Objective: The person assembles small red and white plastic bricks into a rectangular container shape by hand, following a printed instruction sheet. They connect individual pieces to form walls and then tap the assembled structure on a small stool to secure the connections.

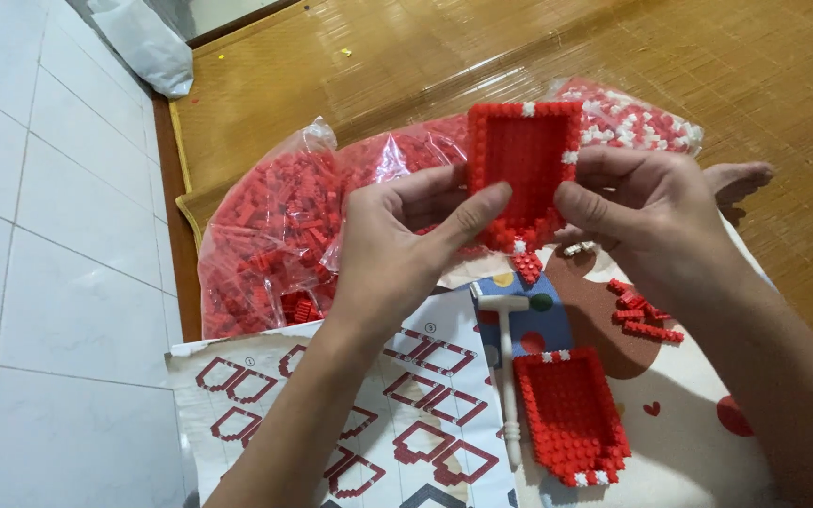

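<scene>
A red brick panel (523,160) with white corner studs is held upright above the lap, pinched between the left hand (406,240) and right hand (646,212). A second finished panel (571,414) lies below; bags of red bricks (275,235) are left largely full.

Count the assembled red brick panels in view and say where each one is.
2. One red panel is held up between the left hand and right hand. The other panel lies flat below, beside the white tool. More may hide under the bags.
</scene>
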